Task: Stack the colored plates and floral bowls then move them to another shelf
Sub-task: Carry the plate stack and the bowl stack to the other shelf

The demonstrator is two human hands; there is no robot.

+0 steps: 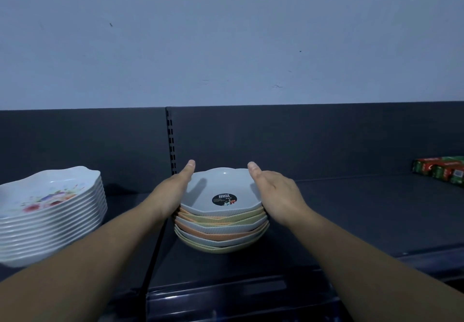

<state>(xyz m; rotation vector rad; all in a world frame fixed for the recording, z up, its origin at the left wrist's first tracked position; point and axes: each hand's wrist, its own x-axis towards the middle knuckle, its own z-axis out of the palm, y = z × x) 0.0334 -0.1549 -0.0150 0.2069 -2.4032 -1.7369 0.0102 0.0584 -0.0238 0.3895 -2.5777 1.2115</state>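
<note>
A stack of several colored plates (221,223), grey, green and orange, stands on the dark shelf (351,211) in the middle. The top grey plate carries a round black sticker. My left hand (173,193) clasps the stack's left side, thumb lying along the top plate's rim. My right hand (276,193) clasps the right side the same way. The fingers of both hands are hidden behind and under the plates. To the left stands a tall stack of white floral bowls (50,218), untouched.
Red and green boxes (439,171) lie at the shelf's far right. A slotted upright (170,140) splits the dark back panel just behind the plates. The shelf's front edge with a clear price rail (226,299) runs below my forearms.
</note>
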